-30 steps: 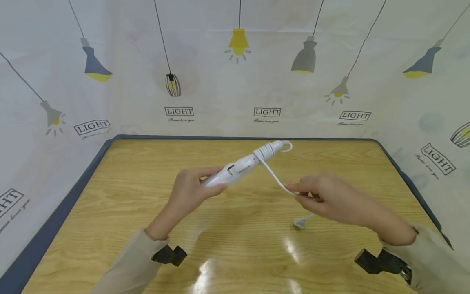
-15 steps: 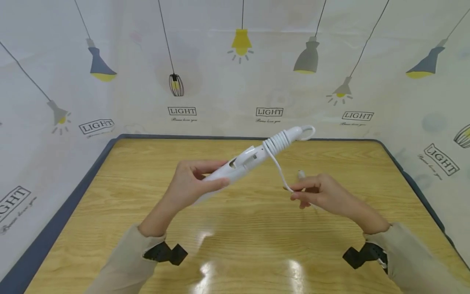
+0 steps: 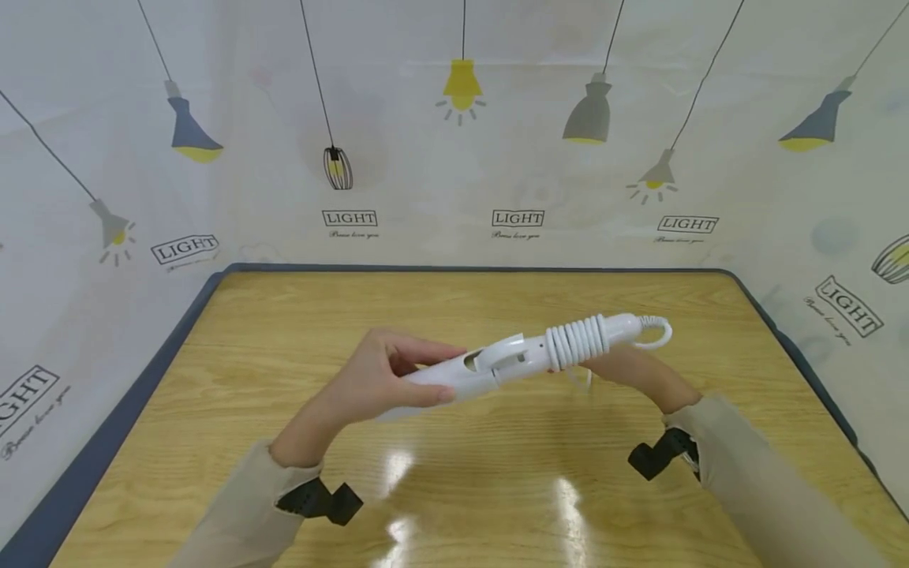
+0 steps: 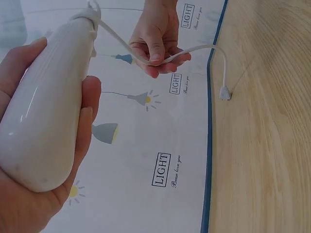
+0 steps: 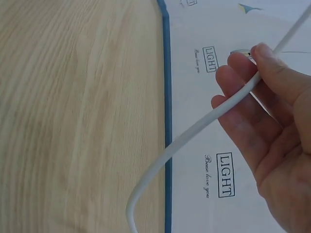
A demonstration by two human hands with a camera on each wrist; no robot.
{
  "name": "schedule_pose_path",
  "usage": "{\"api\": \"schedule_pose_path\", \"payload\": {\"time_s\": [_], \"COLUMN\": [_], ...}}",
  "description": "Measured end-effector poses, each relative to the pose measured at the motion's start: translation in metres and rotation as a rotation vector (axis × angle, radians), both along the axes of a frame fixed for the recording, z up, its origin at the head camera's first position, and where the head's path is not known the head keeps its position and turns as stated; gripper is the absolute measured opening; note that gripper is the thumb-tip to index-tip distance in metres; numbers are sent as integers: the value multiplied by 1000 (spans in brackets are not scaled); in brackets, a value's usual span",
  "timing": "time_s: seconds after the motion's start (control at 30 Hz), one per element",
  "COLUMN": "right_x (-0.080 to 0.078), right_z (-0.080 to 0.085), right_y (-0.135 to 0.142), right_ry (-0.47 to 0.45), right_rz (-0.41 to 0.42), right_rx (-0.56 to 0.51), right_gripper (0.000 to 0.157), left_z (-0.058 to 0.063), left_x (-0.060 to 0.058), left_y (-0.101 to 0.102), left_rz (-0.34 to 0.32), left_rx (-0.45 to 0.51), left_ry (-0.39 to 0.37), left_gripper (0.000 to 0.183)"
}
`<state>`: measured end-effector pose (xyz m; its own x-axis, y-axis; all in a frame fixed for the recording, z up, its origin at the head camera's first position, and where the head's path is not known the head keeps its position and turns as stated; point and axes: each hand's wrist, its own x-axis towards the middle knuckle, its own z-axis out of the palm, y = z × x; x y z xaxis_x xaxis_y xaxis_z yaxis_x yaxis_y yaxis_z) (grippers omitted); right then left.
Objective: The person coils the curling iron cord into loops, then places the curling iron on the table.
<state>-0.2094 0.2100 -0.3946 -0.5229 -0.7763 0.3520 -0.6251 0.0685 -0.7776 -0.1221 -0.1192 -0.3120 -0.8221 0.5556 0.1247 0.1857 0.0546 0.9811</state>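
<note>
My left hand grips the thick body of a long white hand-held electric appliance, with thumb and fingers on either side. A lever stands raised on its upper side. White power cord is wound in several turns around the narrower end, where a small loop sticks out. My right hand, partly hidden behind the wound end in the head view, pinches the free cord between thumb and fingers. In the right wrist view this cord crosses the fingers. Beyond the hand it hangs down to a white plug.
A wood-grain table with a dark blue edge lies beneath the hands. Behind and at the sides stands a pale backdrop printed with lamps and the word LIGHT. Dark camera mounts are on both wrists.
The right hand has carried the cord leftward and behind the appliance. The appliance rose with its wound end, then lowered and swung nearer level. Its wound end now lies further right.
</note>
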Motion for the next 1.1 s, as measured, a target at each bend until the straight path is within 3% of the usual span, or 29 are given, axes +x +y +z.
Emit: {"api": "schedule_pose_path", "payload": {"time_s": [0.1, 0.13, 0.27, 0.4, 0.5, 0.63, 0.83, 1.1], "right_x": [-9, -7, -1, 0, 0, -1, 2, 19], "right_z": [6, 18, 45, 58, 64, 73, 93, 110], "right_y": [1, -4, -7, -9, -12, -16, -19, -22], "right_ry": [24, -83, -194, -155, -125, -130, -83, 42], "right_rz": [23, -5, -75, -56, -15, 15, -22, -133], "right_rx": [48, -14, 193, 310, 358, 436, 542, 687], "right_gripper": [24, 19, 13, 9, 6, 7, 8, 7], "left_z": [-4, -6, -10, -13, -15, -18, -30, -37], "left_x": [0, -1, -2, -2, 0, 1, 2, -6], "left_y": [-3, -5, -8, -5, 0, 7, 11, 14], "left_rz": [-54, -72, -137, -182, -196, -195, -180, -54], "left_rx": [-40, -54, -119, -225, -335, -469, -672, -757], "left_ry": [-5, 0, 10, 49, 148, 267, 395, 471], "left_gripper": [38, 38, 37, 37, 37, 37, 39, 38]}}
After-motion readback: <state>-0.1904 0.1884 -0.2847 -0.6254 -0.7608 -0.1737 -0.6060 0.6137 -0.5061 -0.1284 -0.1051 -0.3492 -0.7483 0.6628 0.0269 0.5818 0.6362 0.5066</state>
